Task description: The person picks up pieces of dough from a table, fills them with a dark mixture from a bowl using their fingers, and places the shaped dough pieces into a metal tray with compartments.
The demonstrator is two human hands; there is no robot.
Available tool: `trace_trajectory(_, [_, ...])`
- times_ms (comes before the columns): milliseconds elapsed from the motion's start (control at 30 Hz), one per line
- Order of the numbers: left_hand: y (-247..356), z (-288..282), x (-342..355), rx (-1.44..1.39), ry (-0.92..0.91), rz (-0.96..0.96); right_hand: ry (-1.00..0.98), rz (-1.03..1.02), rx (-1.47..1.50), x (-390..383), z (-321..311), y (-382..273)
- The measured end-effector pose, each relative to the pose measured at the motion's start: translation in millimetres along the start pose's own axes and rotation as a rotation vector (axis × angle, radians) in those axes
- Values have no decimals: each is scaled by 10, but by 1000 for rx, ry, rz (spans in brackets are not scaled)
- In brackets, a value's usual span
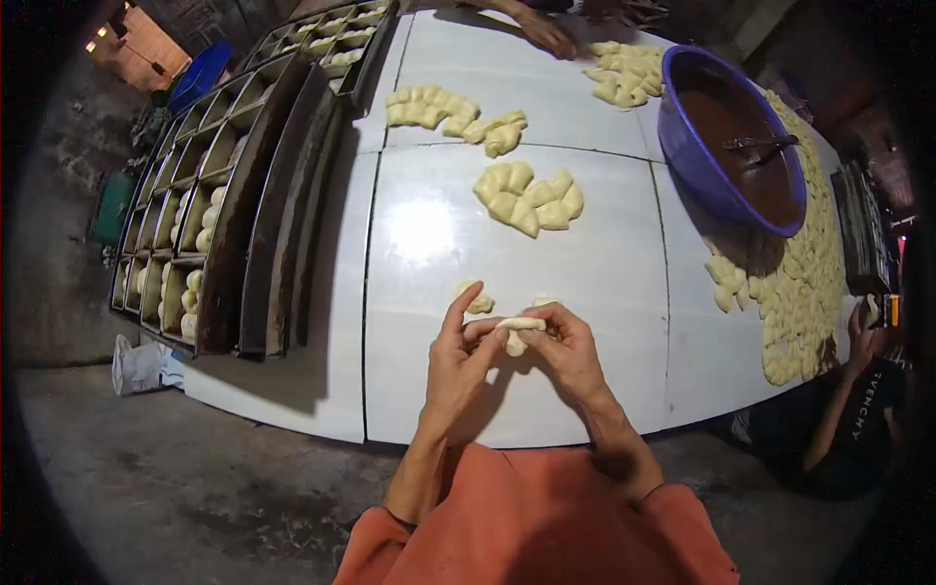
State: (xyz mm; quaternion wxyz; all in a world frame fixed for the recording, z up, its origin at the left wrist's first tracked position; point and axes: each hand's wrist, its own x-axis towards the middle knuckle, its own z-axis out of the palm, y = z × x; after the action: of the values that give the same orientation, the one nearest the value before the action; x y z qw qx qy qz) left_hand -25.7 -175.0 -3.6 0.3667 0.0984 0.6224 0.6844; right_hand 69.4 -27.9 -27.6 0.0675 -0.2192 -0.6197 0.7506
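Note:
Between both hands, just above the near part of the white table (429,380), I hold a small piece of pale dough (522,324). My left hand (462,343) pinches its left end with the thumb, index finger raised. My right hand (565,351) grips the other end between thumb and fingers. One dough piece (477,300) lies on the table behind my left fingers, partly covered. Another bit of dough (547,301) shows just beyond my right hand. Farther off sits a cluster of dough pieces (526,198).
A purple basin (673,127) of brown filling with a utensil stands at the right, beside many dough pieces (795,312). Divided trays (229,273) holding dough balls line the left. A co-worker's hand (546,34) is at the far edge; another person (848,409) is at right.

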Motion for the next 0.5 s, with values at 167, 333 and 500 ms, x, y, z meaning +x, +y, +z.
trace_trajectory(167, [66,446,201,350,146,532,154,-33,274,-54,-106,-250])
trace_trajectory(333, [-326,910,550,-40,-94,838,73,-64,786,-94,-199,-454])
trace_trajectory(500, [-299,1350,685,-74,-249,581,66,-137,770,4,-673,-676])
